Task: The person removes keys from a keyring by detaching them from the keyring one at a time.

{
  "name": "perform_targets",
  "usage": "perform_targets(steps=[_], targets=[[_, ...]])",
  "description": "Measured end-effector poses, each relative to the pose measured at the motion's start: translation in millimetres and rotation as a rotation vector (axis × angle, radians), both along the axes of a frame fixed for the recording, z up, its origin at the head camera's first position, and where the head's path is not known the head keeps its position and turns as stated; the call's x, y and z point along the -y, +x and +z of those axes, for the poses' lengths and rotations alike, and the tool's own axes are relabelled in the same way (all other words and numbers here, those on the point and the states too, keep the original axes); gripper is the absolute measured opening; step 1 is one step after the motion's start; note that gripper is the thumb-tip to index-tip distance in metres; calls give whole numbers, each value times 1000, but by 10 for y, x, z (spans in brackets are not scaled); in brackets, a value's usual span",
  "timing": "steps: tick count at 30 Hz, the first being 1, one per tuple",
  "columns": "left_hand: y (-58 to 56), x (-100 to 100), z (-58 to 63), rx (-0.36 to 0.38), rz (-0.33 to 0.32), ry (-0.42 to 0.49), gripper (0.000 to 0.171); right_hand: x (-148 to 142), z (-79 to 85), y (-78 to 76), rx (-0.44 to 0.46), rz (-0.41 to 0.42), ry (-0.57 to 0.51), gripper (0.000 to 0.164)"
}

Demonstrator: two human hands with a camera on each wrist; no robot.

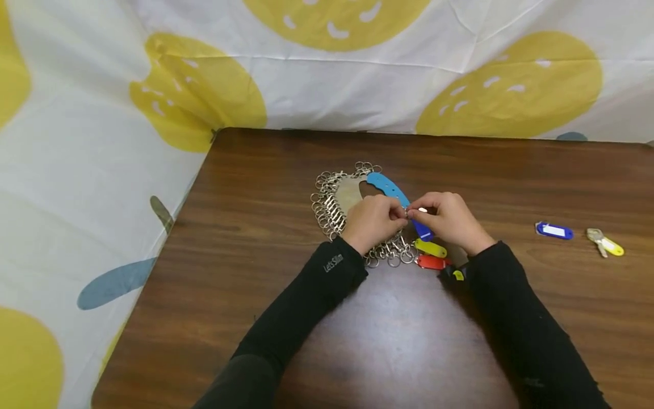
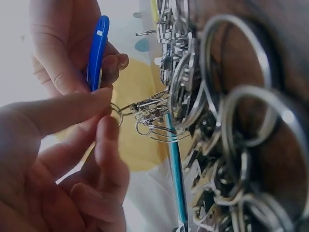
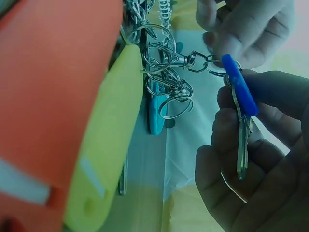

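Note:
My left hand (image 1: 375, 220) pinches a small metal key ring (image 2: 117, 115) joined to a swivel clip (image 3: 181, 60). My right hand (image 1: 452, 220) meets it fingertip to fingertip and holds a blue key tag (image 3: 240, 84) at that ring. A key (image 3: 243, 145) hangs beside the tag. The clip belongs to a flat metal key holder (image 1: 349, 194) with a light-blue handle strip (image 1: 385, 186), lying on the table under my hands. Many clips and split rings (image 1: 327, 213) line its curved edge. A yellow tag (image 1: 431, 248) and a red tag (image 1: 432, 262) lie by its near right edge.
On the brown wooden table (image 1: 245, 255), to the right, lie another blue key tag (image 1: 554, 230) and a yellow key tag (image 1: 613, 246) with a key (image 1: 596, 241). A white cloth with yellow prints (image 1: 332, 85) hangs behind the table and along its left side.

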State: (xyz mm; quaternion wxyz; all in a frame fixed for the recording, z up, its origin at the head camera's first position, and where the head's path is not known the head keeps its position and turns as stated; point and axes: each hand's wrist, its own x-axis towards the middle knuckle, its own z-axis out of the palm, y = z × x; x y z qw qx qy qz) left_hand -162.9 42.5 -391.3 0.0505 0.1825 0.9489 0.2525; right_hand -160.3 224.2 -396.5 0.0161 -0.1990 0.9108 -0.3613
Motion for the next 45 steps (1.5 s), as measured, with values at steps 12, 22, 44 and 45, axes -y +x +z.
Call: perform_targets(steps=[12,22,44,45], targets=[[0,0,3,-12,53,17,12,10,3,-2,-31,29,-18,17],[-1,7,14,-84,-66,-53,8,5,-8,1,-36,40,-20,15],[-23,27,32,-61,-53,-89,9,27,1,12,-63,55,-3,13],[-20,29,39,-73,-76,-103,9,28,2,12,-62,57,-1,13]])
